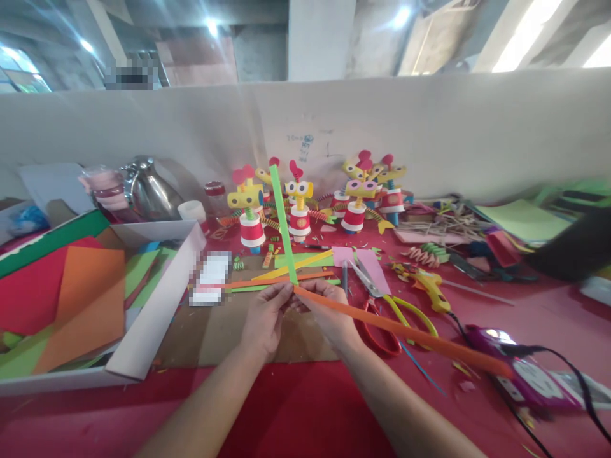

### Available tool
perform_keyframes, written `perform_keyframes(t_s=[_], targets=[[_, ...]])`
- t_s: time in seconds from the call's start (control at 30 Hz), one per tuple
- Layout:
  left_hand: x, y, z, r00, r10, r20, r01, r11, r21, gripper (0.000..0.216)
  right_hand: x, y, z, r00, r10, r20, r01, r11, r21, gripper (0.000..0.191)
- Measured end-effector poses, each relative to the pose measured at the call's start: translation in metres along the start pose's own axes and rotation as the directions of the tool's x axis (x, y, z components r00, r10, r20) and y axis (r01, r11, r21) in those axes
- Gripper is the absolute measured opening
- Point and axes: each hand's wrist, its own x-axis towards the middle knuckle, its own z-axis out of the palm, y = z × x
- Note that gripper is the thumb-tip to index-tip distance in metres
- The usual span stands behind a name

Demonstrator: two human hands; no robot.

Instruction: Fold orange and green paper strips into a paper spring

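Note:
My left hand (268, 315) and my right hand (331, 313) meet over the brown cardboard (222, 334), fingers closed. Between them, a green paper strip (282, 222) and an orange paper strip (405, 329) join end to end at a right angle. The green one points up and away; the orange one runs out to the right across my right hand. My left thumb and finger pinch the corner where they meet. Some of my right fingers are hidden under the orange strip. Just beyond lie more loose strips, among them a yellow strip (298, 264).
Several paper-cup figures (251, 229) stand at the back. On the right are scissors (370, 286), a yellow glue gun (432, 289) with a cord, and a purple device (525, 369). A white box (153, 305) of coloured paper sits left, near a metal jug (155, 191).

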Motion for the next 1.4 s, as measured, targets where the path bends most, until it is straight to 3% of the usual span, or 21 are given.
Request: perform_keyframes(t_s=[0.27,0.37,0.7,0.87,0.97,1.07,1.27,1.4], targets=[[-0.002,0.001,0.002,0.993,0.096,-0.063,-0.092,0.994,0.051,0.019,-0.002,-0.002,0.001,0.994,-0.085,0.072,0.09,0.994,-0.068,0.012],[-0.002,0.0,0.002,0.987,0.126,-0.1,-0.121,0.991,0.06,0.018,-0.002,-0.001,0.002,0.989,-0.105,0.106,0.112,0.991,-0.066,0.016],[-0.003,0.003,0.003,0.997,0.072,-0.039,-0.073,0.997,-0.028,0.014,0.003,0.001,-0.003,0.985,-0.086,0.147,0.094,0.994,-0.05,0.022],[-0.002,0.011,-0.001,0.995,0.094,0.023,-0.096,0.977,0.191,0.016,0.003,-0.006,-0.005,0.985,-0.046,0.165,0.06,0.995,-0.079,0.023],[-0.001,0.011,-0.003,0.991,0.129,-0.029,-0.116,0.952,0.283,0.018,0.003,-0.006,-0.004,0.986,-0.003,0.169,0.016,0.997,-0.076,0.027],[-0.001,0.01,-0.002,0.992,0.097,-0.075,-0.077,0.97,0.231,0.022,0.003,-0.003,-0.004,0.99,-0.021,0.139,0.032,0.996,-0.082,0.028],[0.002,0.007,-0.004,0.996,0.014,-0.091,-0.007,0.997,0.073,0.022,0.003,0.003,-0.006,0.976,-0.205,0.071,0.216,0.953,-0.214,0.022],[0.003,0.007,-0.007,0.989,-0.042,-0.139,0.041,0.999,-0.01,0.018,0.005,0.002,-0.007,0.977,-0.195,0.082,0.21,0.943,-0.259,0.024]])
